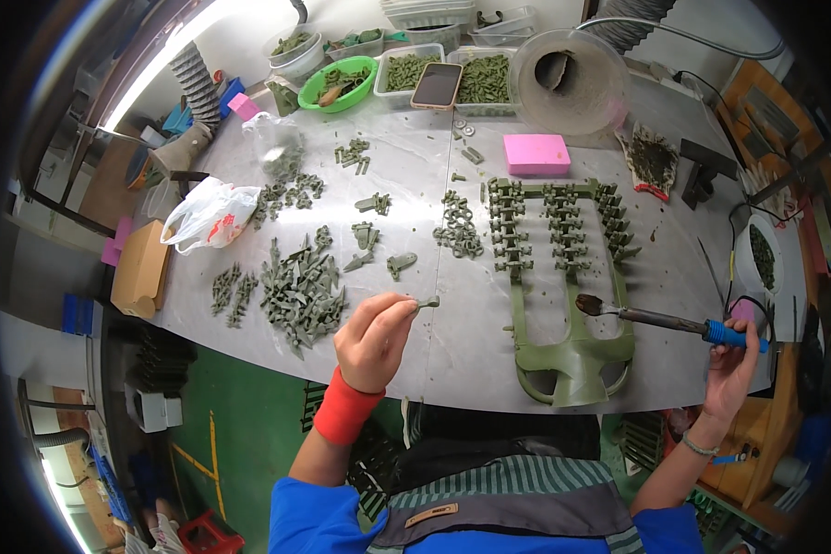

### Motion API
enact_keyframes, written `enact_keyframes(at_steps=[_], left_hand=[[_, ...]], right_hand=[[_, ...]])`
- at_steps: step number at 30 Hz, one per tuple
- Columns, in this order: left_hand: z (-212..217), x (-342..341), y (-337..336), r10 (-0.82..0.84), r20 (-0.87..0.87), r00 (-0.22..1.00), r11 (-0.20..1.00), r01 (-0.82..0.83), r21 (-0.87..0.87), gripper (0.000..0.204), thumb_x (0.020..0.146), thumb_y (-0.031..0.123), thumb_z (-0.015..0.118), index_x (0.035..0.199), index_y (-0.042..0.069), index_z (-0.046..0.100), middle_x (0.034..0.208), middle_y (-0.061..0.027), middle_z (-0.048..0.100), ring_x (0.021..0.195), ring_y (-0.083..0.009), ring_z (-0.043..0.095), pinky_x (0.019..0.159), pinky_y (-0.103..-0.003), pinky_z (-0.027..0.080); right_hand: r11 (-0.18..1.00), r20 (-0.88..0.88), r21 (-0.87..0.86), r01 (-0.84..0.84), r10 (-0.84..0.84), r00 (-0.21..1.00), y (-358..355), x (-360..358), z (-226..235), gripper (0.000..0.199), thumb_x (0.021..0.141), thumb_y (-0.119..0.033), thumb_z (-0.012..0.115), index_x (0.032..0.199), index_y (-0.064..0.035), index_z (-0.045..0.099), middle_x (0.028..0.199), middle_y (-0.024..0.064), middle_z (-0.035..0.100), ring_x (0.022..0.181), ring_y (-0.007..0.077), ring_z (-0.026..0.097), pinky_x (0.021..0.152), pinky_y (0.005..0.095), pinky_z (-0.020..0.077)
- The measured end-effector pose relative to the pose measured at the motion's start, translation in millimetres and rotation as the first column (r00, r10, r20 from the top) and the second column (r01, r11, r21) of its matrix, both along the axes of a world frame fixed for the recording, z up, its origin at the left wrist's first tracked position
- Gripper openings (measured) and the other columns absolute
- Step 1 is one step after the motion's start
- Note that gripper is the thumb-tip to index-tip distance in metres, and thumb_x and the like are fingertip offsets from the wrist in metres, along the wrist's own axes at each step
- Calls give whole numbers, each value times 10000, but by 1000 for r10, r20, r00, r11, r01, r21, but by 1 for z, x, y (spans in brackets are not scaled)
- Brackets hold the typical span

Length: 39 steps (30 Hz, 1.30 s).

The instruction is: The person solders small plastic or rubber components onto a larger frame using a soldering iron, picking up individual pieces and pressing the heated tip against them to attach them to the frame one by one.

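Observation:
My left hand [371, 343], a red band at its wrist, pinches a small green wax-like piece [429, 302] between thumb and fingertips above the table. In my right hand [733, 367] is a hot-iron-like tool [669, 320] with a blue handle, a dark shaft and a broad, brown-crusted tip. That tip hovers over or touches the middle bar of a green three-barred frame [577, 358]; I cannot tell which. Rows of small green parts [564, 222] line the frame's bars at the far end. Left of it lies a cluster of green ring-shaped pieces [459, 226].
Piles of green pieces [300, 295] cover the metal table's left half, near a white plastic bag [210, 214] and a cardboard box [144, 270]. Behind stand a pink block [536, 154], a phone [437, 86], a green basin [339, 84] and a wide duct mouth [577, 88]. A stained glove [651, 162] lies right.

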<state>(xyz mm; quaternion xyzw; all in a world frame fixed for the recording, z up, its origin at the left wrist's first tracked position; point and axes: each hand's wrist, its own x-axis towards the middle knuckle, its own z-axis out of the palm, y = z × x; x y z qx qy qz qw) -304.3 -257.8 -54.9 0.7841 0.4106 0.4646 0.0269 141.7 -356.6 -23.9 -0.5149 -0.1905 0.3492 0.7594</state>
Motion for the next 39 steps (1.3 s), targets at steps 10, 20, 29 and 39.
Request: enact_keyframes(at_steps=[10, 20, 29, 39], left_hand=[[7, 0, 5, 14, -80, 997, 998, -10, 60, 252, 733, -86, 710, 952, 30, 665, 939, -57, 647, 797, -199, 598, 704, -290, 483], [-17, -11, 10, 103, -103, 989, 863, -140, -485, 214, 790, -31, 690, 992, 38, 711, 811, -65, 620, 732, -139, 626, 673, -222, 508], [-29, 3, 10, 42, 245, 969, 756, 130, -641, 203, 841, 1, 671, 1043, 12, 659, 872, -49, 651, 841, -150, 676, 727, -256, 557], [-27, -2, 9, 373, 701, 608, 307, 632, -712, 179, 899, 14, 615, 1077, -7, 613, 993, -74, 658, 921, -200, 670, 804, -316, 575]], right_hand=[[1000, 9, 5, 9, -9, 1000, 2, -4, 2, 197, 946, -256, 591, 901, -65, 583, 919, 34, 560, 604, 60, 510, 551, 181, 461], [1000, 6, -6, 12, -12, 1000, 1, -4, 1, 214, 946, -268, 593, 897, -60, 585, 919, 40, 564, 607, 60, 520, 545, 179, 466], [1000, 4, -12, 1, -1, 1000, 5, -8, 3, 219, 950, -271, 586, 884, -63, 580, 903, 40, 561, 602, 60, 512, 543, 178, 465], [1000, 15, -18, -25, 25, 1000, 9, -13, 5, 232, 941, -280, 599, 871, -60, 576, 893, 43, 561, 610, 61, 516, 541, 172, 465]])
